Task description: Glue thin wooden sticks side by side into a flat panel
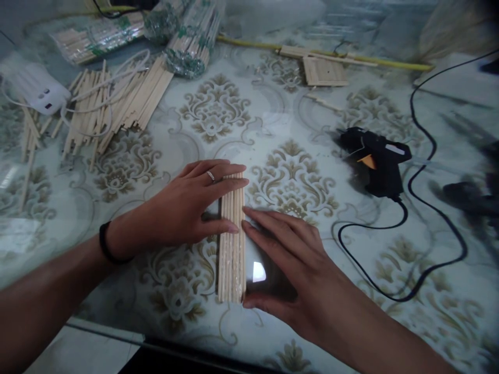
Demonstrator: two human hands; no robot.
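A narrow panel of wooden sticks, laid side by side, rests on the patterned tabletop between my hands. My left hand lies over its far part, fingers stretched across the sticks and thumb on top; a ring and a black wristband show on that arm. Along the panel's right edge, my right hand touches with its fingertips and, nearer the front, its thumb. Its fingers are extended and spread from the thumb. Shiny streaks show on the sticks' surface.
A black glue gun with an orange trigger lies at right, its cord looping beside it. Loose wooden sticks, a white power strip and wrapped stick bundles lie at the back left. A small wooden square panel sits behind, near a yellow strip.
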